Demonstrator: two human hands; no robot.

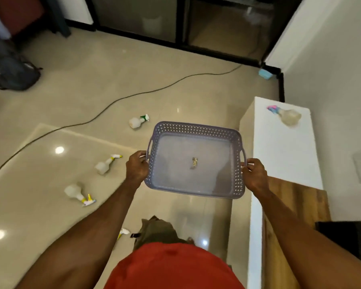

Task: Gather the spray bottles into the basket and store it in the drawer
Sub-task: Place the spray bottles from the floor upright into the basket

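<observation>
Both arms reach forward, the left hand [136, 166] and right hand [254, 174] each gripping, fingers seemingly curled, a side handle of the basket [196, 130].

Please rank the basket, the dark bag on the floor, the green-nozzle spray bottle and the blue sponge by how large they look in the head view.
1. Basket, though it is held nearest the camera.
2. Dark bag.
3. Green-nozzle spray bottle.
4. Blue sponge, farthest away, so its true size is unsure.
</observation>
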